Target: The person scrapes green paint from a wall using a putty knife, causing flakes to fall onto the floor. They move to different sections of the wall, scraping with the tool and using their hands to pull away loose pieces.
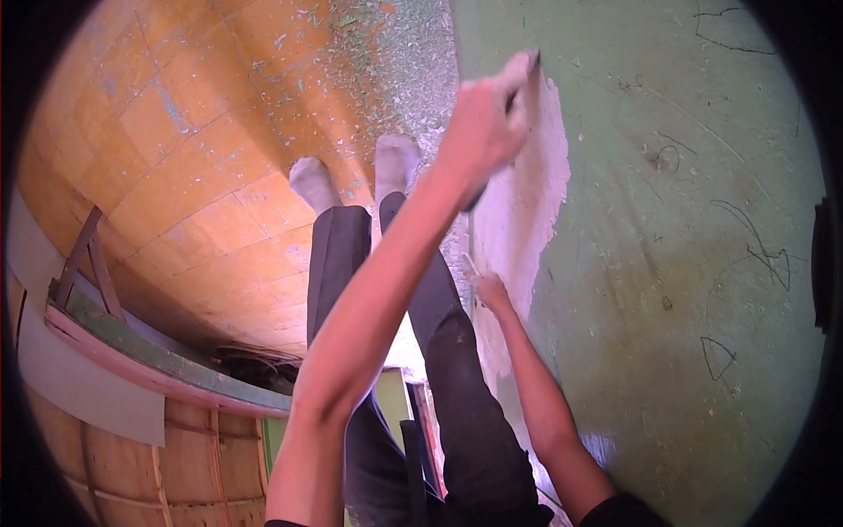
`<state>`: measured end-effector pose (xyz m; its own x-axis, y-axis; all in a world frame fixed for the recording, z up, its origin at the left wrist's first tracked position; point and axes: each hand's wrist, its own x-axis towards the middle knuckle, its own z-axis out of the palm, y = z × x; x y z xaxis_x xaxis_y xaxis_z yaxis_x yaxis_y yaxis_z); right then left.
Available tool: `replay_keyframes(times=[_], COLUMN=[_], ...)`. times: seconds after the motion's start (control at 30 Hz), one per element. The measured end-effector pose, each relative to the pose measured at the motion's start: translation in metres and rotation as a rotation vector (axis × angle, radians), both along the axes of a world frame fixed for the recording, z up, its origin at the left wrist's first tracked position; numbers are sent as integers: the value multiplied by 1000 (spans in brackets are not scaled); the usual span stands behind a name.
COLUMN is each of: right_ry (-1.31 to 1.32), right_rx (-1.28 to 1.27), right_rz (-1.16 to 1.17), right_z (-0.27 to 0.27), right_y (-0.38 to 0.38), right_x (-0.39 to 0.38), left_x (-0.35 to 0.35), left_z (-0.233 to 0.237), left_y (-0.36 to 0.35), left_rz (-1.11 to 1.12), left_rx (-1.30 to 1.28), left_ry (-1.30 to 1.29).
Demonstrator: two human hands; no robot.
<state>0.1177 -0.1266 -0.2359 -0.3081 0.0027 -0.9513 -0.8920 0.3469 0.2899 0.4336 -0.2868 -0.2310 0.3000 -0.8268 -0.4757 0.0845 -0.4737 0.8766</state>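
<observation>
My left hand (490, 123) reaches across to the green wall (685, 202), its fingers closed around a small dark tool (536, 60). Only a dark tip shows past the fingers; the rest is hidden in the grip, so I cannot tell its kind. Beside and below that hand runs a pale bare patch (546, 158) with a ragged edge where the green coat ends. My right hand (488, 286) is lower down, close to the pale patch near my leg, with its fingers stretched out and apart.
Green and whitish flakes (351, 66) litter the orange floor (211, 158) along the wall. My feet in grey socks (397, 160) stand near them. To the left is a curved-looking ledge (167, 360) with a wooden brace (95, 263). Dark scribbles (718, 358) mark the wall.
</observation>
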Motion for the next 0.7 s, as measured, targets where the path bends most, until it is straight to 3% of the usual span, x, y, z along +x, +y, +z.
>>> replay_keyframes(times=[0.13,0.27,0.33,0.37,0.43,0.47,0.5,0.6,0.63,0.7], right_ry=[-210,20,40,45,-106,-178,-155,1,26,-20], right_rx=[-333,49,31,23,-199,-306,-232,-39,-27,-78], right_rz=[110,19,26,22,19,21,27,92,64,59], right_z=[-6,5,5,4,-18,-18,-14,-5,-5,5], right_y=[24,-2,-4,-2,28,31,33,9,6,-5], right_x=[-19,14,10,9,-32,-31,-34,-6,-3,10], left_x=[-40,12,31,32,6,-3,-12,31,34,21], left_z=[25,8,4,28,61,58,56,21,16,37], left_y=[33,-9,-28,-22,8,11,13,-22,-25,-8], left_rz=[140,51,79,23,59,137,210,60,100,42], left_rx=[-217,95,236,239,7,-92,-190,154,160,36], left_ry=[-15,166,411,403,220,157,86,307,361,229])
